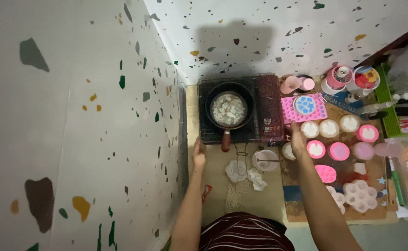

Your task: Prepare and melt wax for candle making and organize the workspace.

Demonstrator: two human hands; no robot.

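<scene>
Your left hand (pixel 199 155) is in the middle of the frame, just left of the pan's red handle (pixel 225 141). It looks loosely open and holds nothing, but it is small, so you cannot be sure.

Your right hand (pixel 298 139) reaches to the right of the middle. It sits at the edge of the brown board (pixel 301 209), by a round white mold (pixel 287 151). You cannot tell if its fingers are closed on anything.

The black pan (pixel 230 109) sits on the stove (pixel 259 111) near the top middle. It is full of white chunks (pixel 229 110).

Be careful. If the stove is on, the pan may be hot, and your left hand is very near it. A bump on the handle could tip the chunks out. The pink molds (pixel 338 151) sit close together, so a quick arm move could knock them over. The crumpled white paper (pixel 237 170) lies near the stove and could burn.
</scene>
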